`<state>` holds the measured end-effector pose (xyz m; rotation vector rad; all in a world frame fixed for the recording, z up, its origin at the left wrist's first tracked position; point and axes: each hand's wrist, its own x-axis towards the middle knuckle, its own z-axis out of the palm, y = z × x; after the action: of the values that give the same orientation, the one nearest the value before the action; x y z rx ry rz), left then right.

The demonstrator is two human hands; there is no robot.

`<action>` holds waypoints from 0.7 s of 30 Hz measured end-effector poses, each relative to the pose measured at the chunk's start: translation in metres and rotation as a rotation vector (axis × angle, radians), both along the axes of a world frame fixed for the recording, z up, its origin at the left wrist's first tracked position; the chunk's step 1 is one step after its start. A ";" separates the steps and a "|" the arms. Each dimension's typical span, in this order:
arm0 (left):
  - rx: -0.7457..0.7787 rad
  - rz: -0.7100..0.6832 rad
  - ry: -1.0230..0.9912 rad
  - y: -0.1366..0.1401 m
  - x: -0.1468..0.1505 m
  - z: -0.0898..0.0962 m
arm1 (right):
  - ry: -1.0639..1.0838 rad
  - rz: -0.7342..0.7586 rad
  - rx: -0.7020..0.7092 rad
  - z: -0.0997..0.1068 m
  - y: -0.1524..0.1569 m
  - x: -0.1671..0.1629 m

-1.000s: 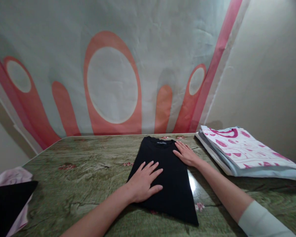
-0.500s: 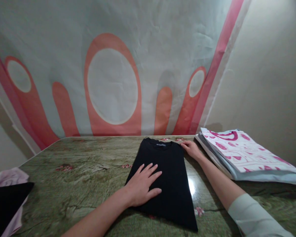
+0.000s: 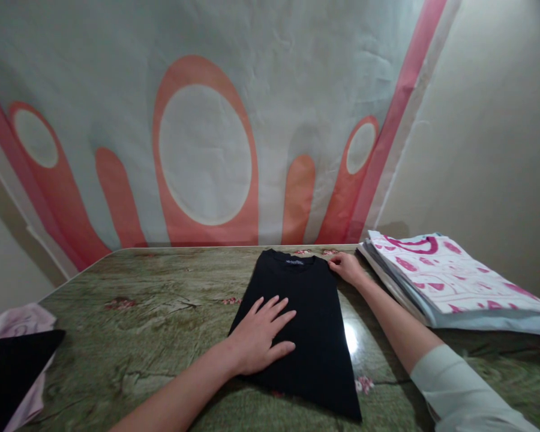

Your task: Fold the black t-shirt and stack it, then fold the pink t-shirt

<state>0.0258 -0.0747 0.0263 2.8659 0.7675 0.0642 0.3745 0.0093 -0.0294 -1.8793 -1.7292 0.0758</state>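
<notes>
Across the back, a grey banner [image 3: 333,72] with orange shapes [image 3: 204,234], edged in pink; right of it, plain wall [image 3: 490,144]. Below, a wood-patterned worktop [image 3: 162,336] with small pink flowers [image 3: 364,384]. Far right, a stack [image 3: 486,320] of folded clothes, topped by a white, pink-printed shirt [image 3: 459,279]. Near left, pale pink cloth [image 3: 24,319], partly covered by black cloth [image 3: 13,372].

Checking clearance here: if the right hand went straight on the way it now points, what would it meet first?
Most likely the black shirt: its far right corner lies at the fingers of the right hand, perhaps touching them; depth there is unclear.
</notes>
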 end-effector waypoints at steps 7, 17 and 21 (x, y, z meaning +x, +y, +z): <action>-0.006 0.004 0.005 0.001 0.000 -0.001 | -0.023 0.011 -0.040 0.000 0.004 0.004; -0.016 0.000 0.000 0.000 0.000 0.000 | -0.063 -0.006 0.022 -0.011 0.011 0.007; -0.019 0.000 -0.007 -0.001 0.000 -0.001 | -0.052 -0.059 0.064 -0.019 0.011 0.007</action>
<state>0.0260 -0.0756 0.0257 2.8463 0.7627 0.0668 0.3820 0.0206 -0.0483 -1.8990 -1.6888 -0.0513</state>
